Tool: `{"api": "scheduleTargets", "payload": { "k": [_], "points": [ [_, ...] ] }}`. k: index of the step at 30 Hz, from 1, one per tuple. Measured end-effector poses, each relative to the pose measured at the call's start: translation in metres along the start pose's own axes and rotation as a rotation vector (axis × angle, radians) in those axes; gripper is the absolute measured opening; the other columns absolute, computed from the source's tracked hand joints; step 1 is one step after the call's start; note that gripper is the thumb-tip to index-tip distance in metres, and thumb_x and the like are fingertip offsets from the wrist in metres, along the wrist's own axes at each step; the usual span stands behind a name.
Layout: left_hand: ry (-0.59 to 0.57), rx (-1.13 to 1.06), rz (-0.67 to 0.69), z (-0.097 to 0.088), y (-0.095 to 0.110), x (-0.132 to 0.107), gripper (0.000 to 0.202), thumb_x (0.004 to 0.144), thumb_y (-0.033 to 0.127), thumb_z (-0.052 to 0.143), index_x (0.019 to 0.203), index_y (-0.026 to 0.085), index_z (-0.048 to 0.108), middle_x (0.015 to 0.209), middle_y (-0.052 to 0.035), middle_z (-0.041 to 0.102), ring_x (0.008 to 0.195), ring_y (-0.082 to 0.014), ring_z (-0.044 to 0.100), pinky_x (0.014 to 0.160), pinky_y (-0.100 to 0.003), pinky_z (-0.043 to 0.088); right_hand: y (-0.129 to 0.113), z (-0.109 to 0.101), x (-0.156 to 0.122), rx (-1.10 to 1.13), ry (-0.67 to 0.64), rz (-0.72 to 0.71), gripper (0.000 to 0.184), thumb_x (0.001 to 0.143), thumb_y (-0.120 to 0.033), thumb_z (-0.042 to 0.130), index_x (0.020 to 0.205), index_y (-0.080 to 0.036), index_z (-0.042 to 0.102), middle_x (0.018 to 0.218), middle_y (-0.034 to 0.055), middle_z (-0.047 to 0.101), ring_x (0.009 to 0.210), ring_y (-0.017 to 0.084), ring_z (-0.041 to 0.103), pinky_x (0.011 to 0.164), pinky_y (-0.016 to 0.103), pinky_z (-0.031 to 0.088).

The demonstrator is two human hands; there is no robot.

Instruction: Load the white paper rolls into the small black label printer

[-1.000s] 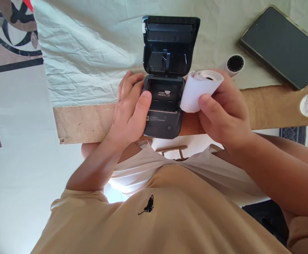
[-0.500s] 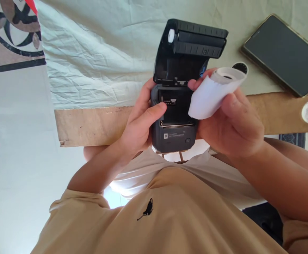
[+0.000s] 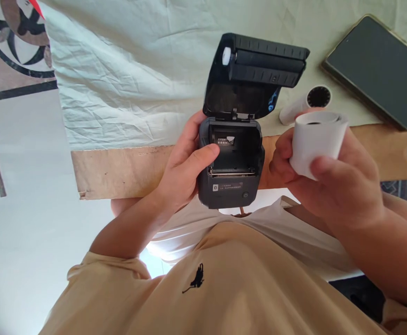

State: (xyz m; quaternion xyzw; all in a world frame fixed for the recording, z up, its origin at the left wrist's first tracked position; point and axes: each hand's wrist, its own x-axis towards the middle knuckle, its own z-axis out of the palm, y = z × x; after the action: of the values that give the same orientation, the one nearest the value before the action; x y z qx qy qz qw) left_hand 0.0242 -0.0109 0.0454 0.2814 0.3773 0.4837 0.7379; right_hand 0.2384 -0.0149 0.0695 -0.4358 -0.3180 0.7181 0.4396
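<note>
My left hand (image 3: 182, 170) grips a small black printer (image 3: 230, 181) by its left side, lifted off the table edge, thumb resting on the rim of its bay. The printer's lid (image 3: 259, 74) stands open, showing the bay with nothing in it. My right hand (image 3: 332, 186) holds a white paper roll (image 3: 317, 142) between thumb and fingers, just right of the printer and not touching it.
A second white roll (image 3: 304, 104) lies on the pale cloth (image 3: 126, 83) behind my right hand. A dark phone (image 3: 376, 70) lies at the far right. The wooden table edge (image 3: 116, 170) runs across the middle. Patterned floor shows at the upper left.
The left hand lifted the printer off the table and tilted it toward me. The right hand drew the paper roll away from the bay to the right and turned it upright.
</note>
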Motion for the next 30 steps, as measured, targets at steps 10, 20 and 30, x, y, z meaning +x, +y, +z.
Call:
{"api": "scheduleTargets", "payload": {
  "k": [10,20,30],
  "points": [
    [0.043,0.117,0.002,0.002,0.000,-0.001,0.036,0.092,0.036,0.070,0.126,0.028,0.062,0.118,-0.0020,0.075,0.101,-0.0209,0.075,0.072,-0.027,0.063,0.003,-0.001,0.009,-0.237,-0.143,-0.245,0.027,0.095,-0.048,0.064,0.111,-0.027,0.065,0.085,0.0012,0.062,0.071,0.008,0.061,0.056,0.022,0.053],
    [-0.011,0.028,0.022,-0.001,-0.003,-0.002,0.027,0.097,0.030,0.067,0.123,0.029,0.063,0.118,-0.0003,0.073,0.103,-0.0182,0.073,0.078,-0.027,0.061,-0.009,0.014,0.012,-0.885,-0.171,-0.736,0.036,0.083,-0.018,0.052,0.118,-0.026,0.047,0.112,0.0037,0.055,0.096,0.011,0.054,0.083,0.030,0.052],
    [0.021,0.052,0.019,-0.002,0.001,-0.001,0.034,0.092,0.034,0.073,0.123,0.029,0.059,0.115,0.0024,0.074,0.098,-0.0160,0.071,0.076,-0.023,0.062,-0.002,0.019,0.030,-1.329,-0.140,-0.968,0.039,0.092,-0.017,0.051,0.130,-0.027,0.047,0.124,0.0040,0.059,0.112,0.016,0.062,0.096,0.036,0.057]
  ]
}}
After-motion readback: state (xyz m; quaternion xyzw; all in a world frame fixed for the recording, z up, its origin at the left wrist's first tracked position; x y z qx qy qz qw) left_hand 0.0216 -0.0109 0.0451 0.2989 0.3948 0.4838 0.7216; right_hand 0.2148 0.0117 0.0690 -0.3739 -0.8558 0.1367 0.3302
